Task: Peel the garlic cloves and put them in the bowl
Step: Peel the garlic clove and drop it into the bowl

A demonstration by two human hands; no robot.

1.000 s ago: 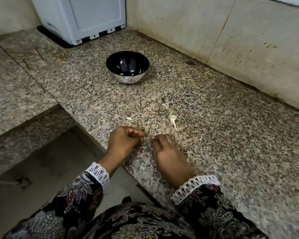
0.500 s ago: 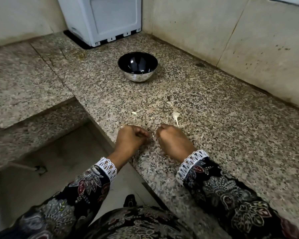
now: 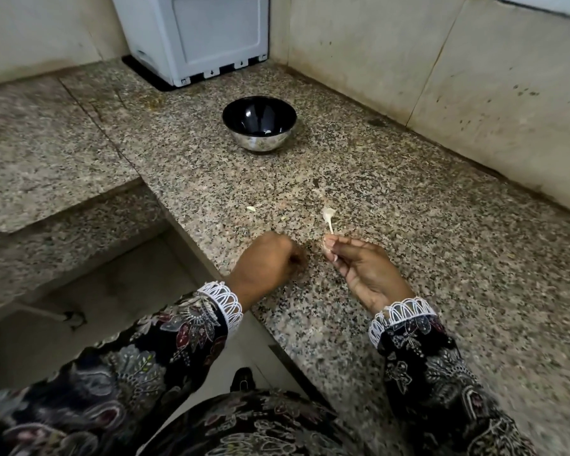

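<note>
My right hand (image 3: 366, 271) is raised palm-up near the counter's front edge, its fingertips pinched on a small pale garlic clove (image 3: 327, 245). My left hand (image 3: 265, 266) rests on the counter as a fist just left of it; what it holds is hidden. A steel bowl (image 3: 260, 126) with a dark inside stands farther back, a small pale piece at its bottom. A garlic stem with papery skin (image 3: 328, 217) lies just beyond my right fingers. A small pale scrap (image 3: 250, 209) lies to the left of the stem.
The granite counter (image 3: 441, 241) runs along a tiled wall (image 3: 474, 77) on the right. A white appliance (image 3: 198, 34) stands in the far corner behind the bowl. On the left the counter drops off to the floor (image 3: 89, 311) below.
My right hand has turned palm-up and lifted off the counter with the clove in its fingertips. The left fist has stayed put. The view has shifted so the bowl sits more central.
</note>
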